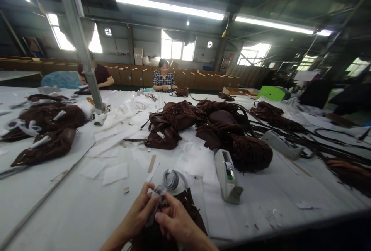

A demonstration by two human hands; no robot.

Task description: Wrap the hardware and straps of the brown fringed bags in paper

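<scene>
At the near edge of the table, a dark brown bag lies beneath both of my hands. My left hand pinches a small translucent wrapping piece between thumb and fingers. From the other side, my right hand has its fingers closed on the same piece, over the bag. Just beyond my fingertips, a rolled strap in pale wrapping rests on the table. The part of the bag under my palms is hidden, and fine detail between the fingers is blurred.
A grey tape dispenser stands to the right, a second dispenser farther off. Brown bags pile up mid-table, more bags at left. White paper sheets lie about. A metal post rises at left. Two people sit across.
</scene>
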